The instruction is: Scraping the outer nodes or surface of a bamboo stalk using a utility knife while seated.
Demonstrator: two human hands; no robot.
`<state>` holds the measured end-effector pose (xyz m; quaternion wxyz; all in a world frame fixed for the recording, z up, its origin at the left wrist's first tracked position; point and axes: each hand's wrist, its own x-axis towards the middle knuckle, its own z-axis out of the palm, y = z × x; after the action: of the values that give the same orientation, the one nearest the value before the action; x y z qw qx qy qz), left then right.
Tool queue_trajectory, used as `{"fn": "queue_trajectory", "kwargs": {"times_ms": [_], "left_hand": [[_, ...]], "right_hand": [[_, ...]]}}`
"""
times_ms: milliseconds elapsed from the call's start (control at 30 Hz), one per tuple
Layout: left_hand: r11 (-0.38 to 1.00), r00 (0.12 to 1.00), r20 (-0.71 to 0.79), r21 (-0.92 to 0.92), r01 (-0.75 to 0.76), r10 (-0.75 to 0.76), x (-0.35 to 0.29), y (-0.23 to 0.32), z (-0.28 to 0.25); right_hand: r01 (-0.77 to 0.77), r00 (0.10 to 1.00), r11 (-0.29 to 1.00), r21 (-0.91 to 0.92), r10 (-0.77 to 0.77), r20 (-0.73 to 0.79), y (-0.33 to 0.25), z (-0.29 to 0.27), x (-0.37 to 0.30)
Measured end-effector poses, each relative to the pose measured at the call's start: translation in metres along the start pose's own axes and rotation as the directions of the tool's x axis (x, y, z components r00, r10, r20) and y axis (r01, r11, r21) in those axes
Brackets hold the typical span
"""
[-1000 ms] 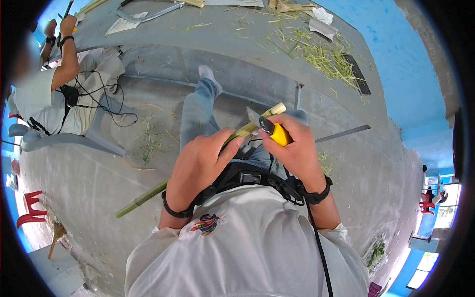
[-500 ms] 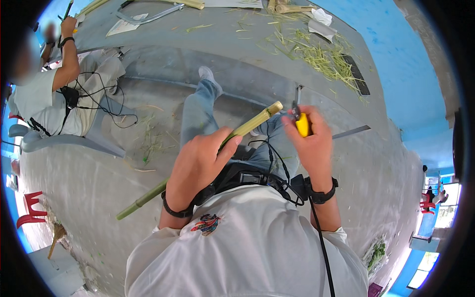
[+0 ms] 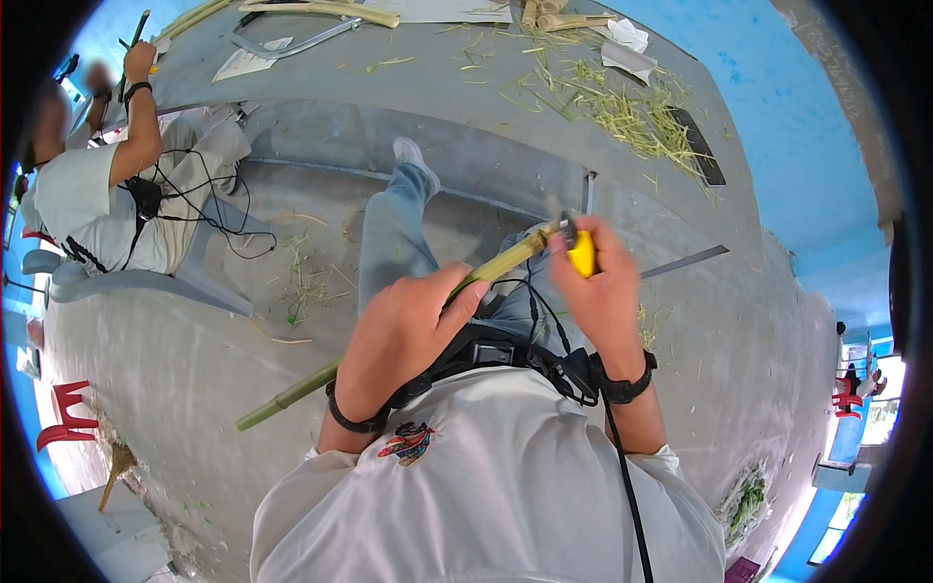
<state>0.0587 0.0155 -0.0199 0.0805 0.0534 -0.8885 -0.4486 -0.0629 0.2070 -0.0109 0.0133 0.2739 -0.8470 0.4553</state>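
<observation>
A bamboo pole [image 3: 292,396] runs slantwise over my lap, green at its lower left end and scraped pale toward the upper right end. My left hand [image 3: 403,325] is wrapped round it below the pale part. In my right hand [image 3: 604,296] is a yellow-handled utility knife [image 3: 581,255], gripped in closed fingers. Its dark head lies at the pole's pale end and seems to touch it; the blade is blurred.
Ahead stands a grey table [image 3: 428,73] bearing green shavings [image 3: 632,121], a hacksaw [image 3: 292,37] and bamboo pieces [image 3: 559,19]. At the left a co-worker [image 3: 107,194] sits on a grey chair [image 3: 165,287]. Black cables [image 3: 627,466] hang by my right arm.
My right hand has moved left and slightly down, bringing the knife from beside the pole's end onto it. The pole and my left hand have shifted slightly.
</observation>
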Motion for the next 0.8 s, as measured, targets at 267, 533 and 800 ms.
{"fn": "queue_trajectory", "kwargs": {"times_ms": [267,533,800], "left_hand": [[0.999,0.998,-0.059,-0.033,-0.026,0.024,0.0,0.003,-0.001],[0.997,0.994,-0.075,-0.01,-0.076,0.075,0.008,-0.006,0.008],[0.992,0.996,-0.013,-0.083,-0.093,0.093,0.007,-0.019,0.003]], "right_hand": [[-0.18,0.962,0.984,0.002,0.176,-0.207,0.019,-0.022,0.01],[-0.061,0.997,0.994,0.094,0.065,-0.04,0.021,0.0,0.007],[-0.308,0.944,0.833,0.459,0.328,0.038,0.012,-0.02,0.004]]}}
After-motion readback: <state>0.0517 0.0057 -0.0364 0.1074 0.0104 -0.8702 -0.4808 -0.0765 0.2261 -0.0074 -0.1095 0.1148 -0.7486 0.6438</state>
